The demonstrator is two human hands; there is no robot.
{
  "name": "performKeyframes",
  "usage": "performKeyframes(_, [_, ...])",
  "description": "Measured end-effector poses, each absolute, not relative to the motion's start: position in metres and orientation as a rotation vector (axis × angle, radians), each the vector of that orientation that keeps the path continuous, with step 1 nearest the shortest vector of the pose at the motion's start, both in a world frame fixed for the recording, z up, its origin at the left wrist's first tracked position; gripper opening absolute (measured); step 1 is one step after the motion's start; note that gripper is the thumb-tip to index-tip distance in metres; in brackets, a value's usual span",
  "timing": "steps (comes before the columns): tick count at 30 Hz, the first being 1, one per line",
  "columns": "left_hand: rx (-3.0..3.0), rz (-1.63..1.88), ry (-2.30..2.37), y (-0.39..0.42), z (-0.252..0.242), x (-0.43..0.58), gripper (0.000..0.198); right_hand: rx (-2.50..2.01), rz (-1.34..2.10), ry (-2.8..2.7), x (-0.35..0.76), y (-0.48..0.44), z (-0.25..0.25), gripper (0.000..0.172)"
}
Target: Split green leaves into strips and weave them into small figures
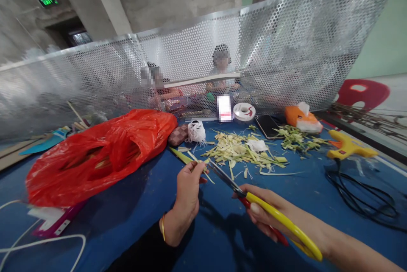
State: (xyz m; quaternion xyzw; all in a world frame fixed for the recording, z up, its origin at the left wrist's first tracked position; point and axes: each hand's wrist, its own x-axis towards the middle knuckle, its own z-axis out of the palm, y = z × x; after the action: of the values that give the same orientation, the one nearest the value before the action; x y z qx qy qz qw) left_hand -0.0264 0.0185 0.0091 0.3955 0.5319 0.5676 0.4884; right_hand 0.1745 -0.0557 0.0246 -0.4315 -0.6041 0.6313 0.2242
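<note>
My left hand (187, 187) pinches a long green leaf strip (182, 156) that slants up to the left over the blue table (136, 204). My right hand (270, 214) grips scissors (254, 200) with yellow and red handles. The blades point up-left, and their tips touch the strip right by my left fingertips. A heap of cut green and pale leaf scraps (241, 151) lies just beyond the blades.
A red plastic bag (95, 153) bulges at the left. A yellow glue gun (348, 147) with black cable (359, 195) lies right. White thread (196, 131), tape roll (243, 111), phone (267, 125) and orange tissue pack (300, 118) stand before a perforated metal screen (286, 51); people sit behind it.
</note>
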Motion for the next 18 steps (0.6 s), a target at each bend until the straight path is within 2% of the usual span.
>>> performKeyframes(5, [1.002,1.368,1.312,0.016,0.008,-0.025,0.023,-1.163,1.756,-1.634,0.171,-0.055,0.029,0.069])
performKeyframes(12, [1.078,1.355,1.354,0.015,0.003,-0.023,0.025,-1.15,1.771,-1.587,0.167,-0.055,0.031,0.064])
performKeyframes(18, [1.054,1.363,1.338,0.01,0.003,-0.018,0.024,-1.197,1.705,-1.512,0.156,-0.055,0.021,0.037])
